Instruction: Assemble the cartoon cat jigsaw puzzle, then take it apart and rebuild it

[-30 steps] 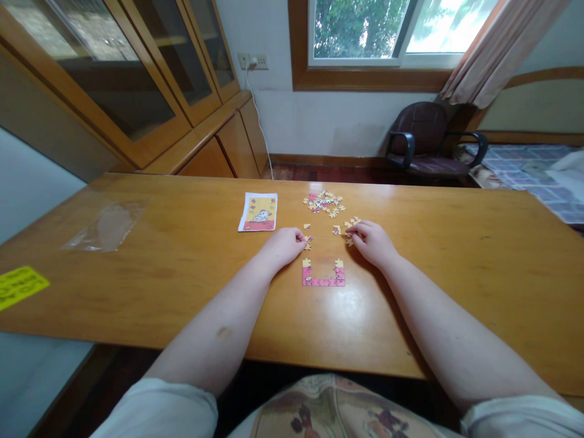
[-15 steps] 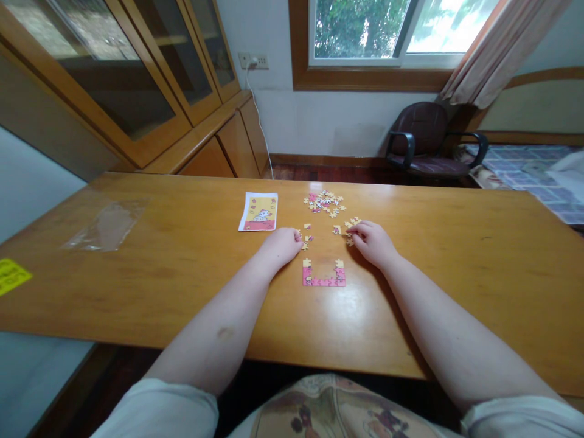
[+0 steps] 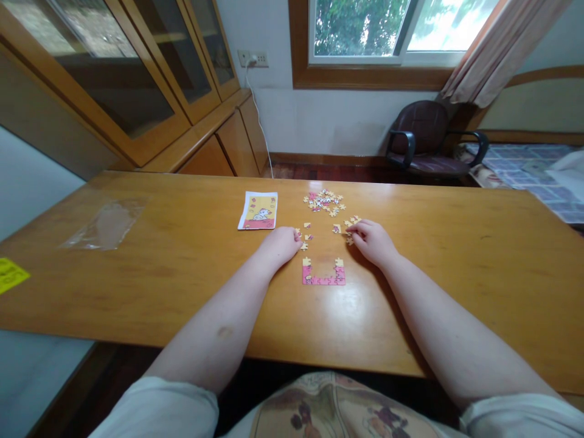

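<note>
A U-shaped strip of joined pink and yellow puzzle pieces (image 3: 323,281) lies on the table nearest me. My left hand (image 3: 288,243) rests left of a few loose pieces (image 3: 307,237), its fingers curled in at a small yellow piece; what they grip is too small to tell. On the other side, my right hand (image 3: 370,238) has thumb and fingers pressed together at a cluster of yellow pieces (image 3: 354,220); anything between them is hidden. One yellow piece (image 3: 336,229) lies just left of it. Farther back is a pile of mixed pieces (image 3: 323,201).
The picture card (image 3: 259,210) lies behind my left hand. A clear plastic bag (image 3: 107,225) and a yellow label (image 3: 13,275) are on the left of the wooden table (image 3: 191,261). Beyond the table stand a chair (image 3: 422,137) and a glass-door cabinet (image 3: 182,115).
</note>
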{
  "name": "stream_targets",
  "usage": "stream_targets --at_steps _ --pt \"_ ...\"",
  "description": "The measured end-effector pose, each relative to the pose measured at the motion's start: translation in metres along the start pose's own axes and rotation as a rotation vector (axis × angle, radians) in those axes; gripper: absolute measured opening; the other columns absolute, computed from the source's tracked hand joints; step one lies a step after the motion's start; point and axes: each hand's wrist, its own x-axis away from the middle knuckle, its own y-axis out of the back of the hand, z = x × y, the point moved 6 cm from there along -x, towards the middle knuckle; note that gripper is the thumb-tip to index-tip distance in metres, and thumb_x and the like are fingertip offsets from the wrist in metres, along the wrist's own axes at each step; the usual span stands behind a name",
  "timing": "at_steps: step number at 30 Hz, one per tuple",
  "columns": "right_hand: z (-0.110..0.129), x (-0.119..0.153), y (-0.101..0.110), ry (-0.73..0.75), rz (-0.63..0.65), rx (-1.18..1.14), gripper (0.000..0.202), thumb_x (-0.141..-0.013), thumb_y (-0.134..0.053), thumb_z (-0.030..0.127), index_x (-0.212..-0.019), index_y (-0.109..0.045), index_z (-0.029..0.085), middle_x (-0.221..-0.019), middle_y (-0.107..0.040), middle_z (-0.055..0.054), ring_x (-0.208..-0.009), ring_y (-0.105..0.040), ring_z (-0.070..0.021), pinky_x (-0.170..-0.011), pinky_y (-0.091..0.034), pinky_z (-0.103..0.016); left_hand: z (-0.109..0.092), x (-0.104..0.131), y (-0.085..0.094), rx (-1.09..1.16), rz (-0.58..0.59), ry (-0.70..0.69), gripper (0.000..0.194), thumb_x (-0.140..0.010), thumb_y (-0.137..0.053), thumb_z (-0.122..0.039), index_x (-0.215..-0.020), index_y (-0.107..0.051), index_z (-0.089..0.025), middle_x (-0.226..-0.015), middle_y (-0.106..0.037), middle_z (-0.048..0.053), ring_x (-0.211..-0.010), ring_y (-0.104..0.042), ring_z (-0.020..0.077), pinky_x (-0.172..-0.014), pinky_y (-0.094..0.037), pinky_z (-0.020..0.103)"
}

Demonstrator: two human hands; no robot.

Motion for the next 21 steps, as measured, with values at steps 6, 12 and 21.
stream_targets --at_steps 6,12,21 --pt "-0.0004 0.0002 -0.0004 0.001 -0.004 -0.004 0.021 -0.08 -0.05 0.015 -0.083 -0.071 0.019 -0.082 -0.067 -0.006 -0.077 -0.062 -0.0195 -0.074 -0.048 -0.031 0.0007 -0.0003 -0.0016 -0.001 0.021 0.017 0.016 -0.076 -0.055 -0.026 -0.076 -0.07 -0.019 -0.081 -0.072 0.007 -0.072 -0.064 0.0175 -0.063 -0.043 0.023" --pt "-0.0018 0.0002 -0.0014 0.016 -0.013 -0.003 0.022 -0.08 -0.05 0.014 -0.083 -0.07 0.019 -0.081 -0.067 -0.006 -0.076 -0.061 -0.0188 -0.073 -0.048 -0.03 0.0007 -0.0006 -0.0024 0.01 0.016 0.015 0.015 -0.076 -0.056 -0.025 -0.077 -0.07 -0.019 -0.081 -0.072 0.006 -0.072 -0.064 0.0168 -0.064 -0.043 0.022" --pt "-0.0017 0.0005 -0.0014 0.013 -0.01 -0.017 0.022 -0.08 -0.049 0.015 -0.083 -0.07 0.019 -0.081 -0.067 -0.006 -0.076 -0.061 -0.0192 -0.073 -0.048 -0.031 0.0002 -0.0005 -0.0013 0.023 -0.005 0.012 0.015 -0.075 -0.055 -0.025 -0.076 -0.068 -0.019 -0.083 -0.072 0.005 -0.07 -0.062 0.0162 -0.06 -0.041 0.023"
